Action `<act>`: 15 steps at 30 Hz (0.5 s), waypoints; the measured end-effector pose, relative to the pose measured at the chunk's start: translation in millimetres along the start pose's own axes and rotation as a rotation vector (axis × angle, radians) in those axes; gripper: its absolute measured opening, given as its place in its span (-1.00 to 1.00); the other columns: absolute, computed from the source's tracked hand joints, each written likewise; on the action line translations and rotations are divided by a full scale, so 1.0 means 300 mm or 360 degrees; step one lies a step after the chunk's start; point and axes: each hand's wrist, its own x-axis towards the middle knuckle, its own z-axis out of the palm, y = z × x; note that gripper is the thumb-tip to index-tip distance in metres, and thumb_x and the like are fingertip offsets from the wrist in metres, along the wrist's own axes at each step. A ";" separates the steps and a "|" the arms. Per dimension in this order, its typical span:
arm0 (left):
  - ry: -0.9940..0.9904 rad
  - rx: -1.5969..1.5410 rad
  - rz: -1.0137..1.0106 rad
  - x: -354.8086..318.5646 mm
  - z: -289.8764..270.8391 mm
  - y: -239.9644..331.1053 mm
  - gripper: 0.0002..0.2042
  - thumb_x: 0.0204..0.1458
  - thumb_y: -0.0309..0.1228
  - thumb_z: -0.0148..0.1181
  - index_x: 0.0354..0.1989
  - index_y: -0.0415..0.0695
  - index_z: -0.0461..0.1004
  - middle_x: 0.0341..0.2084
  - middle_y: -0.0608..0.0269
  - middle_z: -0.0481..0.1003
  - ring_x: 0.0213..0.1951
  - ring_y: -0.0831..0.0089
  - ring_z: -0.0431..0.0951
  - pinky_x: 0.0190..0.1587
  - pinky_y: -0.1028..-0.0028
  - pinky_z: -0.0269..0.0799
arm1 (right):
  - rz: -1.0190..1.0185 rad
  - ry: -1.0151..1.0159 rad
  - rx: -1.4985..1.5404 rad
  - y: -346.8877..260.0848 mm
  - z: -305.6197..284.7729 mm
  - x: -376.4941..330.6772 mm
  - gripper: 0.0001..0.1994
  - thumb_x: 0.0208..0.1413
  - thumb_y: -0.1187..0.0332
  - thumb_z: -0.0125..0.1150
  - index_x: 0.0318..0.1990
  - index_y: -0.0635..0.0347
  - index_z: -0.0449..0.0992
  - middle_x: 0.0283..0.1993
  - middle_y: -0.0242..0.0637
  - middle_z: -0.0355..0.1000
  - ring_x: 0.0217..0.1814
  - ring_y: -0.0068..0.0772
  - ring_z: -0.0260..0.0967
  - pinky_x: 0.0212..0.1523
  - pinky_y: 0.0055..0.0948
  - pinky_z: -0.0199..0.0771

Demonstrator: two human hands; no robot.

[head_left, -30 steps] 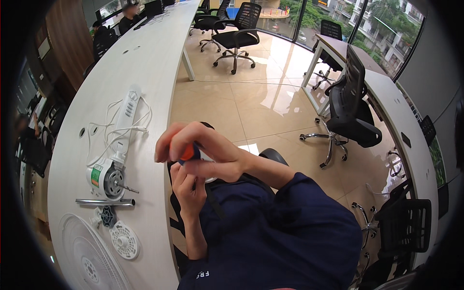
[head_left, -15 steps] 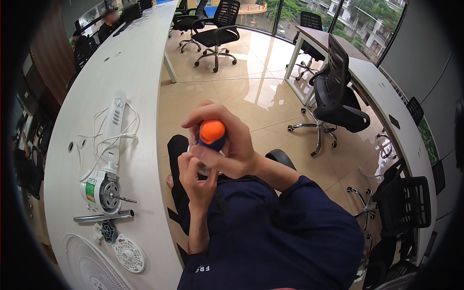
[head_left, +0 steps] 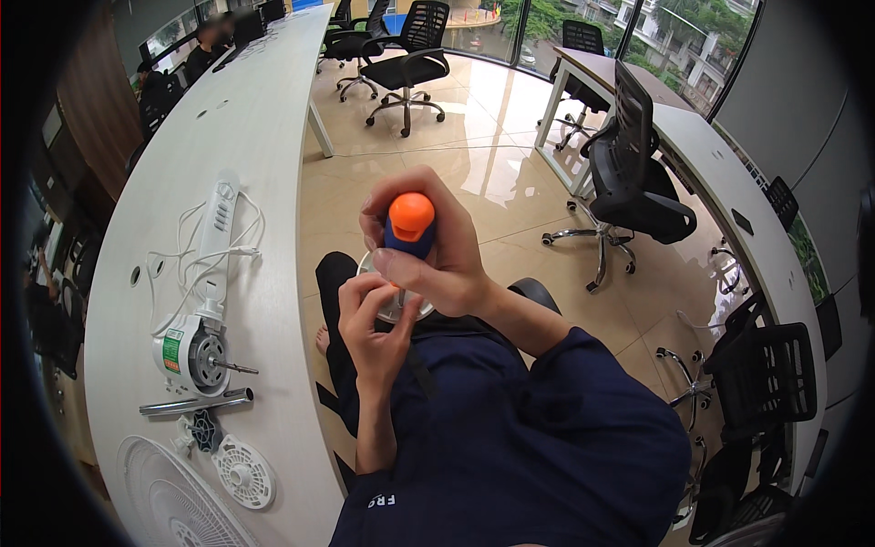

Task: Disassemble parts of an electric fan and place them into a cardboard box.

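Two hands meet in front of the person's chest, above the lap and to the right of the long white bench [head_left: 264, 137]. The right hand [head_left: 437, 260] is clamped around a screwdriver [head_left: 410, 223] with a blue grip and an orange cap, its butt end facing the camera. Just below it, the left hand [head_left: 369, 324] pinches a small round clear part [head_left: 396, 301], which sits directly under the screwdriver, mostly hidden by the fingers. On the bench, left of the hands, lie a white fan motor unit [head_left: 196, 342] with its shaft sticking out, a metal tube [head_left: 196, 401] just below it, a white remote-shaped panel with cord [head_left: 219, 232] above it, and white fan grilles [head_left: 173, 497] nearest the lower edge.
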 end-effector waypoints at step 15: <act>0.0176 -0.0123 0.0003 -0.018 -0.003 -0.002 -0.83 -0.17 -0.56 0.46 -0.40 -0.24 0.58 -0.28 0.19 0.46 -0.24 0.27 0.44 -0.14 0.38 0.35 | -0.0083 -0.0053 0.0040 0.019 0.024 0.011 -0.58 -0.04 0.61 0.18 0.01 0.24 0.26 -0.28 -0.27 0.36 -0.29 -0.56 0.35 -0.30 -0.57 0.39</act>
